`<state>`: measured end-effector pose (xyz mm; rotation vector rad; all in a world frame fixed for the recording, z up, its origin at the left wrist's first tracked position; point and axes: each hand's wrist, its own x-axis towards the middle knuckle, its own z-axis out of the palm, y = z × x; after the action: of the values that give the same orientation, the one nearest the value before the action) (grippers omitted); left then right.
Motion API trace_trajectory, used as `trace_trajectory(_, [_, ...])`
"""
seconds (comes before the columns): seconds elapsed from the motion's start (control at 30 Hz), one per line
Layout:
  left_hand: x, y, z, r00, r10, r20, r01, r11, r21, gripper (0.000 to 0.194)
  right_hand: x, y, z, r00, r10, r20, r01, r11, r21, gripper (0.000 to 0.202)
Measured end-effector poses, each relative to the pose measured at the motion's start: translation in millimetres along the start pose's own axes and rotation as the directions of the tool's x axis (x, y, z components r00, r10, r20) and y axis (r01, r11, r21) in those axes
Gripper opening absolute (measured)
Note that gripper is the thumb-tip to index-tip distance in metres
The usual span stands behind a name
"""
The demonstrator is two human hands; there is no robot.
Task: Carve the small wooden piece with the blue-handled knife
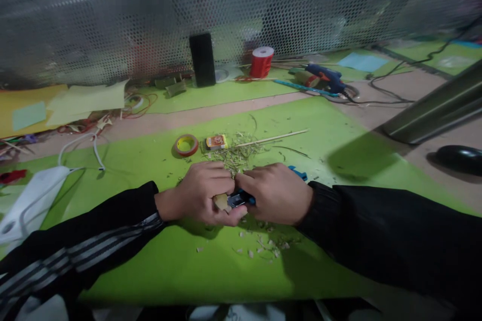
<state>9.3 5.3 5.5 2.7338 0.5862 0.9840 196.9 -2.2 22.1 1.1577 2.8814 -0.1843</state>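
My left hand (205,193) is closed around a short, pale wood-coloured piece (221,202), whose blunt end shows between thumb and fingers. Against it, my right hand (276,193) grips a blue-and-black hand tool (237,199) with a dark metal head; most of it lies under the fingers, so its exact kind is hidden. Both hands meet low over a green mat (169,261). Thin greenish shavings (241,153) lie behind the hands, and small pale chips (271,248) are scattered in front of them.
Beyond the hands lie a roll of tape (186,145), a small matchbox-like box (216,142) and a thin stick (274,137). Farther back are a phone (202,60), a red spool (261,62) and a glue gun (326,76). A white power strip (33,198) is left; a metal post (433,105) rises right.
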Motion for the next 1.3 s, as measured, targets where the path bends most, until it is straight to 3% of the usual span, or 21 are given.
trace_trajectory(0.47, [1.0, -1.2, -2.7, 0.999, -0.021, -0.032, 0.02, 1.0, -0.019, 0.049, -3.3, 7.8, 2.5, 0.997, -0.075, -0.01, 0.076, 0.995, 0.071, 0.021])
trace_trajectory(0.83, [-2.5, -1.2, -0.4, 1.0, -0.021, -0.009, 0.021, 0.999, 0.031, 0.04, -1.0, 3.2, 1.5, 0.997, -0.07, 0.037, 0.069, 0.997, 0.026, 0.023])
trace_trajectory(1.3, [1.1, 0.3, -0.8, 1.0, -0.006, -0.028, 0.006, 1.0, 0.02, 0.033, 1.8, -2.5, -3.2, 1.0, -0.022, 0.004, 0.022, 1.0, -0.002, 0.018])
